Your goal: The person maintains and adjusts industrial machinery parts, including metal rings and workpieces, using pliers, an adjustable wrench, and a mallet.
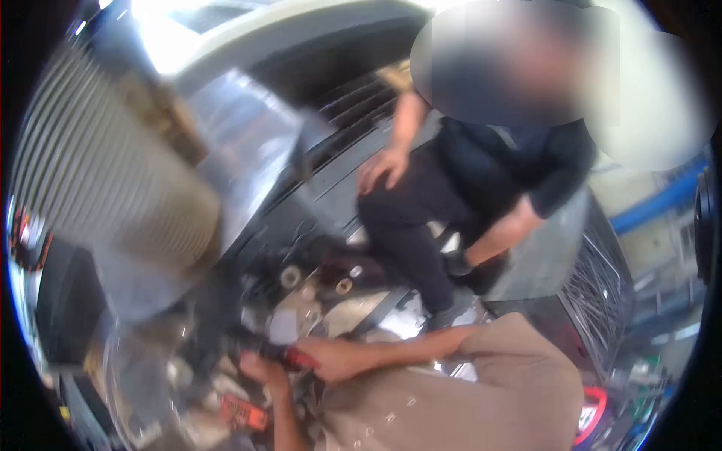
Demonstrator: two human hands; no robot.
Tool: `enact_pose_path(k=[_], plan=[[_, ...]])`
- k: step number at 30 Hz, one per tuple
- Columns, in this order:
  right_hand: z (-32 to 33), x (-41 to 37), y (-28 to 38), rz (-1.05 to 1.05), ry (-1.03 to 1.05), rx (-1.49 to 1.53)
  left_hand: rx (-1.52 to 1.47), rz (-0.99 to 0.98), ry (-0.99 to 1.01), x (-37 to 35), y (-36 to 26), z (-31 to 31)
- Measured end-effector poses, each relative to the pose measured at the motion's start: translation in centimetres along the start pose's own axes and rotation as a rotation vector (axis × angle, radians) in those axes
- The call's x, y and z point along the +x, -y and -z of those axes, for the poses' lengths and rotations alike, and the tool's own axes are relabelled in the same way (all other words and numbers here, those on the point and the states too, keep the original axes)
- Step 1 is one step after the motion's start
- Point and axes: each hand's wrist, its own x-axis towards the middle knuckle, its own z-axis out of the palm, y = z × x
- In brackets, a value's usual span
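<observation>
My right hand [331,358] reaches in from the right, its fingers wrapped round the red part of a red and black tool [302,356]. Blur hides the tool's exact kind. My left hand [260,368] comes up from the bottom edge, closed against the dark part of the same tool. Past my hands the dark end of the tool merges into a smeared dark area. Just below my left hand lies an orange box [244,412] with dark lettering.
A large ribbed cylinder [128,173] and a shiny metal sheet [244,143] fill the upper left. Another person in dark clothes sits opposite, one hand [385,169] on a knee. Small rings [291,276] and scraps lie between us. Clear plastic [128,376] curves at lower left.
</observation>
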Motion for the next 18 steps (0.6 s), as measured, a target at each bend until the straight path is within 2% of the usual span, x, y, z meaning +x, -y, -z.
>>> enact_pose_path(k=[1,2,3,4,5,6,8,10,12,13,14,16,17,18], plan=[[0.9,-0.2,1.4,-0.022,0.019,-0.034,0.120,-0.220,-0.138,2.7,-1.2,1.0],[0.6,0.1,1.0,0.009,-0.029,-0.030,-0.139,0.044,0.028,2.7,-2.4,1.5],[0.2,0.4,0.1,0.052,-0.051,-0.048,-0.186,0.210,0.129,1.8,-2.1,1.0],[0.8,0.5,1.1,0.007,-0.002,-0.093,-0.263,0.311,0.456,6.3,-4.5,4.4],[0.7,0.8,0.6,0.048,-0.013,-0.139,-0.393,0.373,0.205,5.6,-5.1,3.6],[0.5,1.1,-0.1,0.091,-0.024,-0.186,-0.484,0.468,0.213,5.4,-5.0,3.1],[0.2,1.7,-1.4,0.204,-0.090,-0.266,-0.439,0.514,0.211,4.6,-4.5,2.8],[1.0,1.9,0.2,0.150,-0.055,-0.345,-0.439,0.594,0.122,4.4,-5.0,2.6],[1.2,2.2,0.6,0.190,-0.081,-0.433,-0.538,0.779,0.125,5.7,-5.7,3.3],[1.3,2.4,0.9,0.193,-0.074,-0.425,-0.686,0.837,0.153,6.3,-5.3,3.7],[1.3,2.4,1.2,0.241,-0.104,-0.504,-0.677,0.841,0.154,6.9,-5.4,4.3],[2.0,2.7,1.6,0.297,-0.130,-0.583,-1.277,1.335,0.137,9.4,-6.1,5.8],[2.6,2.9,1.9,0.340,-0.145,-0.634,-1.544,1.458,0.146,11.5,-7.3,7.3],[3.0,3.1,2.3,0.387,-0.162,-0.686,-1.539,1.452,0.134,12.1,-7.5,7.7]])
